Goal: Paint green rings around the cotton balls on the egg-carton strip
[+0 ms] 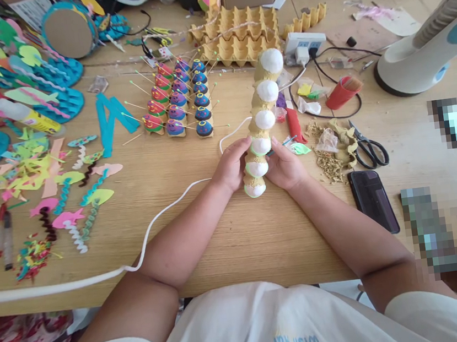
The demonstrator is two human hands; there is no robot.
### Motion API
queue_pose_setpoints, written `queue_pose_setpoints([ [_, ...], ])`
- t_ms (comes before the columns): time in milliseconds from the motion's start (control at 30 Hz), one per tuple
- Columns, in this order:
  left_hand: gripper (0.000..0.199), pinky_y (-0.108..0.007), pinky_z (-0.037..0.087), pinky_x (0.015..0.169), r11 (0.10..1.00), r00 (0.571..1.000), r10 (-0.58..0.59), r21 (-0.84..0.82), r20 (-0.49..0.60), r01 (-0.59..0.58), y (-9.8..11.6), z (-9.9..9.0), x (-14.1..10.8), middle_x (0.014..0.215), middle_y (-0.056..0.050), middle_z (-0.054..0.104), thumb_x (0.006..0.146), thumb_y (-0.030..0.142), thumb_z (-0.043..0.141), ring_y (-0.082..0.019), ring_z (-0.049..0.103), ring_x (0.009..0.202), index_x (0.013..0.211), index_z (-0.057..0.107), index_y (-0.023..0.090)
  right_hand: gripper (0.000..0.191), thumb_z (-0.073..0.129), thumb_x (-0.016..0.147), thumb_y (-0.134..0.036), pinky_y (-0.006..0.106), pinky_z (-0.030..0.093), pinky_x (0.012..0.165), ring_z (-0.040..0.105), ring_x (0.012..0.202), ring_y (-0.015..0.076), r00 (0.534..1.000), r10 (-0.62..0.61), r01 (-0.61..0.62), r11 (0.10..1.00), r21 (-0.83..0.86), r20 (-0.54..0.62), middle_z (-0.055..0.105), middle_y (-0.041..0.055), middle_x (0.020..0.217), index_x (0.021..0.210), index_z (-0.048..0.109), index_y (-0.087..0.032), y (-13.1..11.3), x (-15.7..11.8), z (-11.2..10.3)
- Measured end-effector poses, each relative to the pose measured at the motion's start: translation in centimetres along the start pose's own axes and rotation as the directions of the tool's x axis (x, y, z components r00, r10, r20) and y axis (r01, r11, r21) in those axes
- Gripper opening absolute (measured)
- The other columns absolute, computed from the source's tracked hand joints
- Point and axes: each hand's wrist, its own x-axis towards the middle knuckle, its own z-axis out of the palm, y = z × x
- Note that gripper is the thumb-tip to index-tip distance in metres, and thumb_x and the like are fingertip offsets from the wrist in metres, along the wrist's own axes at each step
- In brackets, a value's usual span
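Note:
Between my hands, above the table, is a strip of egg carton point(263, 133) with several cups in a row. Each cup has a white coating on its top, and the nearest ones carry a thin green rim. My left hand point(230, 165) grips the strip's left edge near its lower part. On the opposite edge, my right hand point(288, 163) holds it too, with a thin blue stick point(289, 141) showing by the thumb. Beyond my left hand stand painted carton strips point(174, 103) in red, purple and blue, with pins stuck in them like feelers.
A white cable point(155, 224) crosses the table at left. Paper fish cutouts point(67, 217) and scraps lie on the left. Scissors point(369, 145), a phone point(372, 200), a red cup point(344, 92) and a white fan point(415, 59) are at right. An egg tray point(236, 34) lies behind.

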Motion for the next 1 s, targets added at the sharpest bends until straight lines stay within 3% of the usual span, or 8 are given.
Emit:
queue_pose_setpoints([
  [167, 0.024, -0.034, 0.065, 0.079, 0.999, 0.999, -0.038, -0.019, -0.008, 0.038, 0.1, -0.2, 0.1, 0.073, -0.004, 0.077, 0.086, 0.041, 0.078, -0.026, 0.082, 0.091, 0.082, 0.065, 0.02, 0.029, 0.082, 0.089, -0.053, 0.033, 0.049, 0.066, 0.047, 0.061, 0.0158, 0.999, -0.044, 0.044, 0.998, 0.033, -0.005, 0.055, -0.0057, 0.066, 0.086, 0.066, -0.029, 0.1, -0.1, 0.1],
  [400, 0.033, -0.038, 0.068, 0.08, 0.996, 0.997, -0.078, -0.048, -0.004, 0.077, 0.6, 0.1, -0.2, 0.081, -0.008, 0.081, 0.096, 0.05, 0.069, -0.03, 0.084, 0.095, 0.098, 0.074, 0.018, 0.03, 0.087, 0.084, -0.049, 0.031, 0.047, 0.064, 0.046, 0.06, 0.0135, 0.999, -0.046, 0.045, 0.996, 0.083, 0.0, 0.058, -0.0064, 0.069, 0.086, 0.066, -0.027, 0.2, 0.1, -0.1],
  [533, 0.028, -0.039, 0.067, 0.08, 0.997, 0.998, -0.066, -0.038, -0.003, 0.066, 0.3, 0.0, 0.1, 0.078, -0.007, 0.081, 0.099, 0.045, 0.069, -0.029, 0.084, 0.09, 0.098, 0.077, 0.018, 0.031, 0.085, 0.086, -0.052, 0.032, 0.051, 0.066, 0.049, 0.062, 0.0149, 0.999, -0.031, 0.031, 0.999, 0.041, -0.01, 0.057, -0.0061, 0.067, 0.086, 0.065, -0.028, 0.2, 0.1, -0.1],
  [733, 0.042, -0.039, 0.065, 0.082, 0.999, 0.998, 0.016, -0.045, 0.06, -0.014, -0.1, 0.3, -0.1, 0.087, -0.009, 0.082, 0.096, 0.06, 0.074, -0.03, 0.082, 0.098, 0.098, 0.078, 0.018, 0.041, 0.072, 0.09, -0.071, 0.045, 0.063, 0.087, 0.073, 0.099, 0.0261, 1.0, -0.002, 0.002, 1.0, 0.017, -0.008, 0.076, 0.0005, 0.086, 0.099, 0.067, -0.031, -0.3, 0.0, 0.4],
  [867, 0.036, -0.031, 0.058, 0.073, 0.988, 0.989, 0.128, 0.079, 0.077, -0.134, -0.6, 0.0, -0.3, 0.079, -0.004, 0.078, 0.089, 0.053, 0.086, -0.023, 0.078, 0.087, 0.083, 0.074, 0.02, 0.04, 0.067, 0.092, -0.071, 0.049, 0.064, 0.093, 0.074, 0.112, 0.0288, 0.999, -0.005, 0.006, 1.0, 0.016, -0.047, 0.079, 0.0025, 0.092, 0.098, 0.066, -0.031, -0.9, -0.1, 0.6],
  [1000, 0.028, -0.026, 0.056, 0.073, 0.984, 0.992, 0.124, 0.124, 0.016, -0.125, -0.8, -0.1, 0.0, 0.087, -0.002, 0.082, 0.084, 0.043, 0.094, -0.018, 0.078, 0.086, 0.095, 0.081, 0.02, 0.04, 0.061, 0.097, -0.07, 0.049, 0.063, 0.093, 0.073, 0.116, 0.0286, 0.999, 0.019, -0.019, 1.0, 0.007, -0.039, 0.079, 0.0033, 0.093, 0.1, 0.066, -0.03, -1.1, -0.2, 0.7],
])
